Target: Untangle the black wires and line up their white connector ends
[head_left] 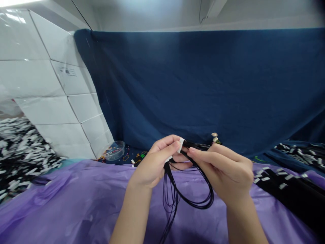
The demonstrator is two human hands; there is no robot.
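My left hand [159, 161] is closed, pinching a white connector [181, 144] at the end of a bundle of thin black wires [189, 200]. My right hand [225, 169] is closed too, its fingers gripping the same wires just right of the connector. The wires loop down between my hands and hang over the purple sheet [76, 203] covering the table.
A heap of black wires with white connectors [22, 152] lies at the left, another pile [286, 183] at the right. White boxes [50, 84] are stacked at the left. A clear plastic bowl [115, 150] and small coloured bits sit by the blue cloth backdrop [203, 84].
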